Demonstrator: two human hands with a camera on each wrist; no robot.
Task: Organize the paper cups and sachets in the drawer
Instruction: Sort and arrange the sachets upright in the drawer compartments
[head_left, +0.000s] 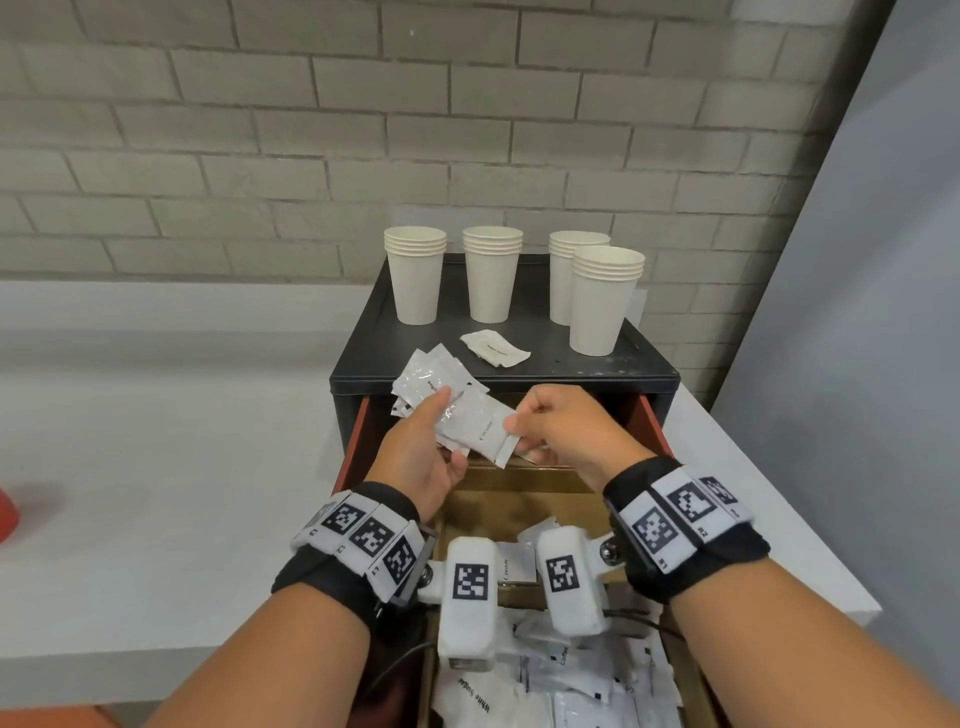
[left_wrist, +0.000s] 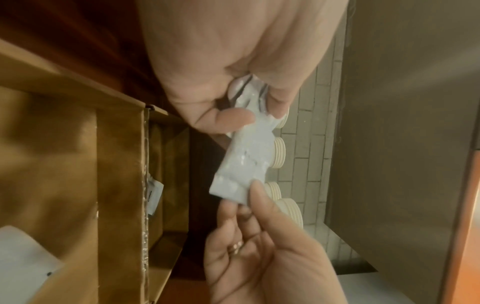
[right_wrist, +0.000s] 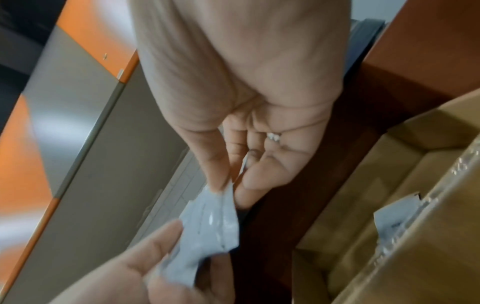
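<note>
Nearest you, below your wrists, loose sachets (head_left: 597, 686) fill the near compartment of the cardboard organizer (head_left: 519, 483) inside the open drawer (head_left: 652, 415); one at the near edge reads White Sugar, and another showing between your wrist cameras reads Cream. Above the drawer's far compartment, your left hand (head_left: 421, 452) grips a fanned bundle of sachets (head_left: 436, 382), thumb pressed on top and fingers curled beneath. Your right hand (head_left: 561, 426) pinches the near corner of the Cream sachet (head_left: 480, 428) between thumb and forefinger, while its far end lies in the left hand's bundle, so both grips are clamped on sachets. In the left wrist view the same packet (left_wrist: 246, 162) spans between the two hands, and the right wrist view shows the pinch at its corner (right_wrist: 210, 224). On the black cabinet top (head_left: 561, 358) four stacks of paper cups (head_left: 415, 275) stand upright along the far edge, the rightmost stack a little nearer you. A single crumpled sachet (head_left: 493, 349) lies flat on the cabinet top in front of the cups, apart from them. The white tabletop (head_left: 156, 493) spreads on both sides
</note>
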